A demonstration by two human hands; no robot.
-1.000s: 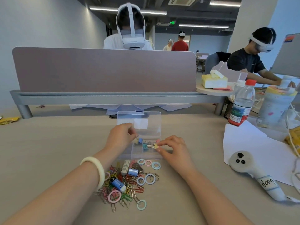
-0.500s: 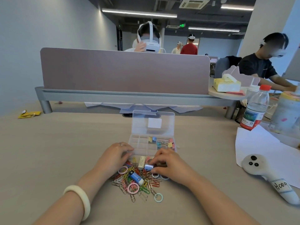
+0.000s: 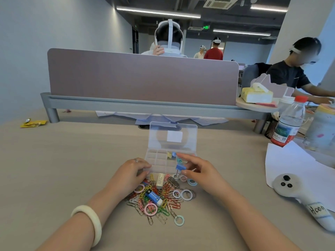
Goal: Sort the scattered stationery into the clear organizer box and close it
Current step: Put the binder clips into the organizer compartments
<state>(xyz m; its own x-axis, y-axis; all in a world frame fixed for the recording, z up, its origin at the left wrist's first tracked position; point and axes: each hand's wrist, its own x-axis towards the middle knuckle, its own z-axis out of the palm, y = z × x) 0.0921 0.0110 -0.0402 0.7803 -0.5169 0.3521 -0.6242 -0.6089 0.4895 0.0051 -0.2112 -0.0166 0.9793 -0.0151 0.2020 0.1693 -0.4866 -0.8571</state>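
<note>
1. At the middle of the desk (image 3: 54, 169), just beyond the hands, the clear organizer box (image 3: 155, 160) is seen open, its lid stood upright along the far side. A few binder clips (image 3: 170, 154) are lodged in its right-hand compartments.
2. Over the box's near right corner, a blue binder clip (image 3: 180, 167) is pinched between the thumb and a finger of the right hand (image 3: 203, 173), its wire handles hanging down. The other fingers are loosely spread.
3. The left hand (image 3: 128, 173) is set at the box's near left corner, its fingers curled downward. Whether anything is held beneath them cannot be told.
4. Just in front of the box, coloured paper clips (image 3: 168, 203) are heaped. A blue eraser (image 3: 153, 195) lies on top, a white eraser (image 3: 160, 181) lies near the box's front wall, and plastic rings (image 3: 181, 195) are scattered in and around the heap.
5. A pale bracelet (image 3: 90, 221) is worn on the left wrist.
6. Well apart to the right, a white controller (image 3: 293, 189) lies partly on a sheet of paper (image 3: 297, 163), and a red-capped water bottle (image 3: 290, 124) stands farther back.
7. Along the desk's far side a mauve divider panel (image 3: 143, 77) is mounted.
</note>
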